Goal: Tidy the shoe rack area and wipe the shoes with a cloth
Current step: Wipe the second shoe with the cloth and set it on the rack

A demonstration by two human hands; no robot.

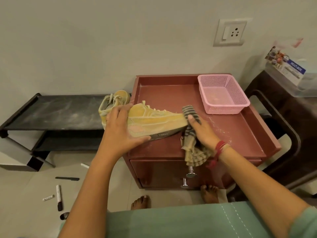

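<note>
L hand [122, 127] on shoe [154, 119] heel; cloth [189, 109] (R hand [202, 131]) at toe.

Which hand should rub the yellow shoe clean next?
Right. The right hand holds the striped cloth against the toe of the yellow shoe, so it can probably wipe straight away. The left hand grips the heel end, steadying it.

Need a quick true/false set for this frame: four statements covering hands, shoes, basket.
1. The left hand grips the yellow shoe near its heel. True.
2. The right hand holds a sponge. False: it holds a striped cloth against the shoe's toe.
3. The pink basket sits on the floor. False: it sits on the red cabinet.
4. A second shoe rests on the black rack. True.
</note>
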